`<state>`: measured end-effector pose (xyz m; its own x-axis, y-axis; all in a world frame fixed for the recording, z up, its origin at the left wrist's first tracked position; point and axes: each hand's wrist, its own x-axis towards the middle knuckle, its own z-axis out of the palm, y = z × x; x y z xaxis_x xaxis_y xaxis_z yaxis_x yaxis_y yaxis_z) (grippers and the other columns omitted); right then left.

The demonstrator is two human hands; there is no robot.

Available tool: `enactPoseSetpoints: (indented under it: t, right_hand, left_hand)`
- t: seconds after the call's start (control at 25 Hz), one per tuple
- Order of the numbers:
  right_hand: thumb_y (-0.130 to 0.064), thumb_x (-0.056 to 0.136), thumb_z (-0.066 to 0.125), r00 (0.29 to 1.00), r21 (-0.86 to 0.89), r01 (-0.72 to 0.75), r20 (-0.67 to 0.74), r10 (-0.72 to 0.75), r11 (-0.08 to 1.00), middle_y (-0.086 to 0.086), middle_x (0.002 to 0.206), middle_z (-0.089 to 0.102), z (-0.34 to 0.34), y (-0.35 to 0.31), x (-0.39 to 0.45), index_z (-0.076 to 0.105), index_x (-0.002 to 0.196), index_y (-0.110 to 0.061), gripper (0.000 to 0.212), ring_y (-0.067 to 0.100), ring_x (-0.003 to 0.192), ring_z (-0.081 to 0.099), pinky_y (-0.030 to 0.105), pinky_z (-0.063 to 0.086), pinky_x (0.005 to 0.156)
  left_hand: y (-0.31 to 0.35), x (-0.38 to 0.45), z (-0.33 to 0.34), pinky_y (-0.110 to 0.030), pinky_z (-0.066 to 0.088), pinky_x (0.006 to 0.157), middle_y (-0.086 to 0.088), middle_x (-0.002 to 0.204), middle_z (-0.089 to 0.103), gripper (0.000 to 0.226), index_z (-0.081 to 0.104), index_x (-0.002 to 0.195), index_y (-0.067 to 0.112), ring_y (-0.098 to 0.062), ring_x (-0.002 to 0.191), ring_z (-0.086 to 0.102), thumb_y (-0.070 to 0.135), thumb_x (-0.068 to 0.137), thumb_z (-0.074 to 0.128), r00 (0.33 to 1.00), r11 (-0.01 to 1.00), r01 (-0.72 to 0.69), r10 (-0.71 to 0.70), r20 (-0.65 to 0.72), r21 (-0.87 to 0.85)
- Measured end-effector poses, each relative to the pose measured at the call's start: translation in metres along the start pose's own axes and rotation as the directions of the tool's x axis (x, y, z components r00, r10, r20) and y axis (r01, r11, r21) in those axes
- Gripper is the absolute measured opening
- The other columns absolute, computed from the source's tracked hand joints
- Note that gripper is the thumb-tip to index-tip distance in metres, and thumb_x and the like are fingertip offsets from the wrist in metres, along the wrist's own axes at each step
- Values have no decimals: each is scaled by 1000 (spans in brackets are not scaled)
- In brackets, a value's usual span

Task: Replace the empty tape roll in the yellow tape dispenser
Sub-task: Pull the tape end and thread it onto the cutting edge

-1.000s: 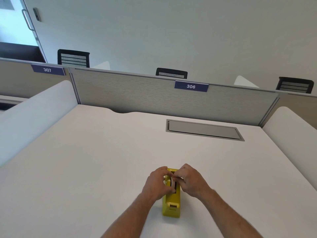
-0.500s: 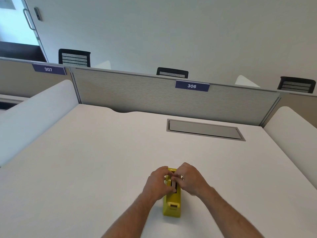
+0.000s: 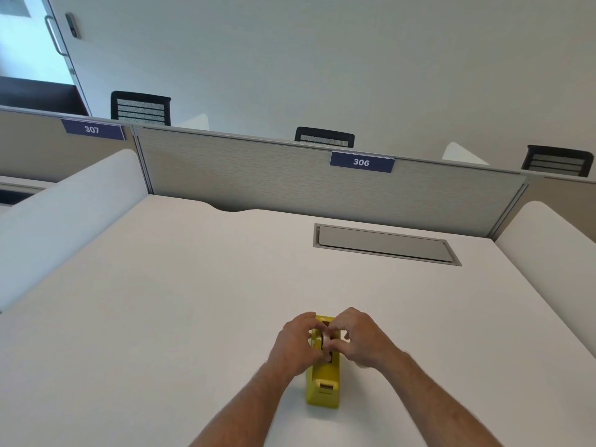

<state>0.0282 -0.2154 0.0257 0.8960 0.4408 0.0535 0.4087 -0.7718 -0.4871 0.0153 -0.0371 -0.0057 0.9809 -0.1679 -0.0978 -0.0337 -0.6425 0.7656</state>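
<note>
A yellow tape dispenser (image 3: 323, 380) stands on the white desk (image 3: 180, 304), its cutter end toward me. Both hands meet over its far half, at the roll slot. My left hand (image 3: 295, 345) curls against the dispenser's left side, fingers bent around the top. My right hand (image 3: 362, 338) comes in from the right, thumb and fingertips pinched on a small pale roll core (image 3: 326, 341) in the slot. The fingers hide most of the core and the slot.
A grey cable hatch (image 3: 385, 245) is set into the desk at the back right. A fabric partition (image 3: 258, 175) labelled 306 closes the far edge. White side panels (image 3: 64, 214) flank the desk left and right.
Both hands stay on the dispenser's roll slot. The fingers have shifted slightly and the pale core shows a little higher between them. The dispenser has not moved.
</note>
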Motion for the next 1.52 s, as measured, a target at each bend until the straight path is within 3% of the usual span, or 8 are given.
enactPoseSetpoints:
  t: [0.32,0.48,0.72,0.88,0.96,1.08,1.32,1.52]
  right_hand:
    - [-22,87,72,1000,-67,7,2,-7,998,-6,82,74,-3,-5,6,80,88,-23,8,11,87,53,35,52,75]
    - [-21,90,65,998,-179,47,-27,-53,983,-4,85,73,-1,-11,0,77,88,-18,13,14,94,54,37,55,72]
    - [-26,96,56,994,-308,83,-38,-99,948,-3,97,67,0,-20,-7,67,98,-16,15,16,105,51,31,51,66]
    - [-28,99,50,994,-409,89,-17,-105,908,-3,104,62,3,-25,-12,63,102,-18,17,17,103,52,30,48,63]
    - [-30,100,48,996,-430,80,6,-86,899,-2,107,60,6,-28,-15,61,103,-17,18,18,102,55,30,42,61]
    - [-32,102,44,996,-454,80,63,-58,887,1,108,60,12,-31,-23,58,103,-16,21,21,98,57,32,40,62]
    - [-28,101,45,997,-440,40,71,-10,897,1,109,58,10,-37,-37,56,105,-17,15,20,94,58,35,50,68]
    - [-30,101,47,997,-429,41,74,-10,902,0,109,59,12,-45,-46,55,107,-18,16,20,93,60,29,41,63]
  left_hand:
    - [0,0,1,-30,51,95,12,145,45,57,65,108,39,-13,115,56,35,58,91,1000,1000,24,-24,7,-6]
    - [1,0,0,-20,48,85,14,142,46,54,65,106,40,-7,104,55,33,58,90,1000,1000,8,-8,3,-27]
    - [-5,-5,-5,-20,49,86,24,136,47,61,58,109,48,-8,108,56,37,58,90,998,996,-31,35,49,-87]
    - [-13,-7,-15,-32,40,107,18,155,29,98,38,141,46,-12,135,39,50,56,87,987,988,-87,68,144,127]
    - [-13,-9,-17,-39,35,112,19,158,24,103,30,145,47,-10,142,29,57,57,83,985,970,-102,68,157,221]
    - [-13,-9,-18,-39,38,110,21,157,26,105,26,146,46,-10,141,31,59,58,81,982,952,-119,71,176,283]
    - [-14,-7,-18,-38,41,107,17,149,44,103,29,144,47,-13,136,40,61,58,82,981,952,-82,26,192,293]
    - [-10,-6,-18,-42,43,103,7,147,48,104,23,147,47,-19,133,43,58,62,82,976,922,-79,-5,216,378]
